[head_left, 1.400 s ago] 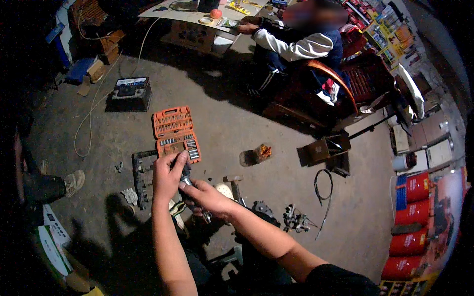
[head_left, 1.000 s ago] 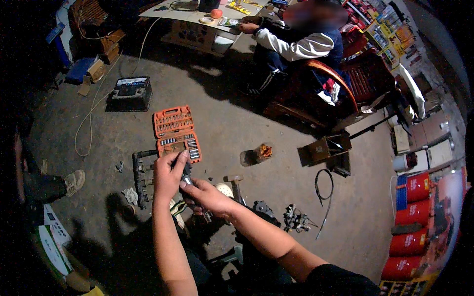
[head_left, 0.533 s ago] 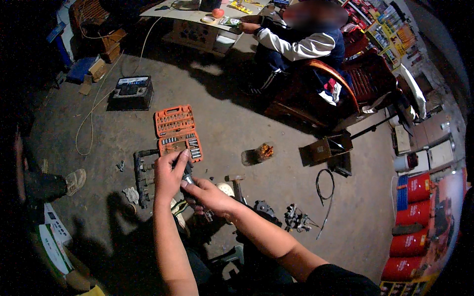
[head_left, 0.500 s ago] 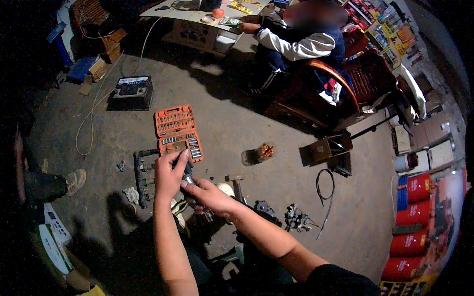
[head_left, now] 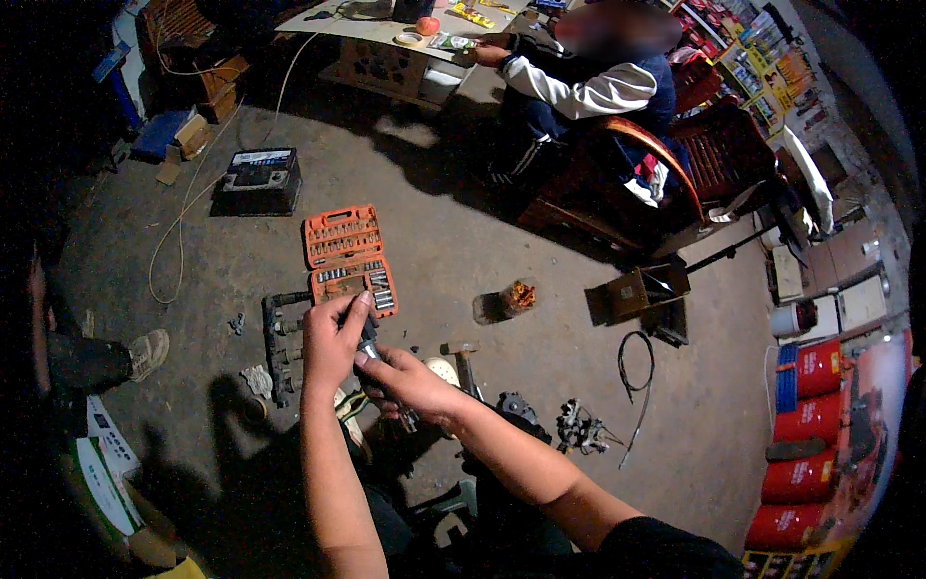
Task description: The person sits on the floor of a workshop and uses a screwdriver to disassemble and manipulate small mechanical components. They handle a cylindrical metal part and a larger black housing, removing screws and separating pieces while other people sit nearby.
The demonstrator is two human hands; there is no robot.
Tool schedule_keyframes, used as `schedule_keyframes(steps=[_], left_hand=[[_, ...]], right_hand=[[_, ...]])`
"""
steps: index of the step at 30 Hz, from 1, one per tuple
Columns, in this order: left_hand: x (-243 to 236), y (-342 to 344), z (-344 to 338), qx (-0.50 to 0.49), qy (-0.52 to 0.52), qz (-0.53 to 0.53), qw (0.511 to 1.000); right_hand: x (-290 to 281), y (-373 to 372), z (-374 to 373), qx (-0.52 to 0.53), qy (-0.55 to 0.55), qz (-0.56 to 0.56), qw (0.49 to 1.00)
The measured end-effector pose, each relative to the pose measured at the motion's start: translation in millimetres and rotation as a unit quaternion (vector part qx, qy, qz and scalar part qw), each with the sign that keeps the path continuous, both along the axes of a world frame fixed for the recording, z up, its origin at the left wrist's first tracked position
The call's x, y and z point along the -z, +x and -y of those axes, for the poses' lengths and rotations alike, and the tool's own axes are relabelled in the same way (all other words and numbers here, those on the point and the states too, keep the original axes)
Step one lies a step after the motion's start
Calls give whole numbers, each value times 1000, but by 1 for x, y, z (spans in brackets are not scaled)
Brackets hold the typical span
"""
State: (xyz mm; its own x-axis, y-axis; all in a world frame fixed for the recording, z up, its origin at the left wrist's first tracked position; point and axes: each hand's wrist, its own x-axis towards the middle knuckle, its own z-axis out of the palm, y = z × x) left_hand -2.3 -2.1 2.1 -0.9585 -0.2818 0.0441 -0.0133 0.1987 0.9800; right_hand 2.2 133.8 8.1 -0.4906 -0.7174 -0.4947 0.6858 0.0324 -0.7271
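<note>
My left hand (head_left: pixel 330 340) grips the upper end of a dark tool with a shiny metal shaft (head_left: pixel 369 344); its thumb lies along the top. My right hand (head_left: pixel 409 384) is closed around the same tool a little lower, its thumb on the shaft, with a metal end poking out below the fingers. Just beyond my hands an open orange socket case (head_left: pixel 342 234) lies on the floor. A dark multi-branched part (head_left: pixel 279 347) is left of my hands. A hammer (head_left: pixel 465 367), a dark round part (head_left: pixel 516 410) and a metal assembly (head_left: pixel 579 427) lie to the right.
A person (head_left: pixel 608 87) sits on a wooden chair (head_left: pixel 714 164) at a table (head_left: pixel 376 24). A battery (head_left: pixel 256 188), jar (head_left: pixel 518 299), cardboard box (head_left: pixel 632 289), cable (head_left: pixel 637 376) and another person's foot (head_left: pixel 147 354) are around the floor. Red drums (head_left: pixel 805 420) line the right side.
The whole view has shifted very slightly to the right and up. My hands keep the same grip on the tool, with no clear movement relative to each other.
</note>
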Motion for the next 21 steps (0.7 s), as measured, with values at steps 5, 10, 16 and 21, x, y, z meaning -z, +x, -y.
schedule_keyframes(steps=[5, 10, 16, 21], left_hand=[[-2, 1, 1, 3, -3, 4, 1000], [1, 0, 1, -3, -12, 0, 1000], [2, 0, 2, -2, -10, -2, 1000], [3, 0, 3, -7, -22, -4, 1000]], right_hand=[[-2, 1, 0, -1, 6, -6, 1000], [3, 0, -1, -5, -7, -2, 1000], [2, 0, 1, 1, 0, -20, 1000], [0, 1, 1, 3, 2, -21, 1000]])
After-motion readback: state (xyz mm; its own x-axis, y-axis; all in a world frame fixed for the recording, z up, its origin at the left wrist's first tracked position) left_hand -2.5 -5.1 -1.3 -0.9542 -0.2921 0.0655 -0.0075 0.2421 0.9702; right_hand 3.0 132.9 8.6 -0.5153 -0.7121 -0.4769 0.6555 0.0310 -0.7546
